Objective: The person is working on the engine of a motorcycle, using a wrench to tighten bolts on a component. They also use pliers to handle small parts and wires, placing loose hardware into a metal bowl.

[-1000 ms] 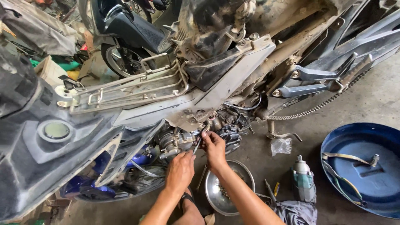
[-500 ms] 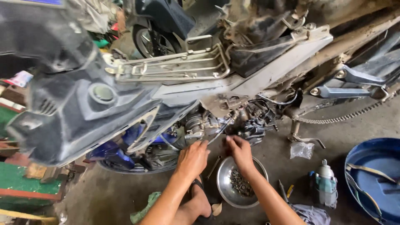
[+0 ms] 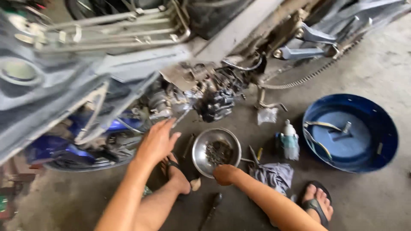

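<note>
Reaching under the tilted motorbike, the left hand (image 3: 157,141) hangs with palm down and fingers spread, holding nothing; the engine (image 3: 188,98) sits just beyond its fingertips, up and to the right. To do this well, I judge it should stay near the engine, marking the spot. Right of those fingers the steel bowl (image 3: 216,150) lies on the floor with small dark parts (image 3: 218,152) heaped inside. The right hand (image 3: 224,174) rests at the bowl's near rim, knuckles up, fingers curled under; whether they pinch a part I cannot tell. Picking one piece, not a clump, looks wisest. Farther right lie a rag (image 3: 274,176), a bottle (image 3: 290,141) and a blue basin (image 3: 385,145).
</note>
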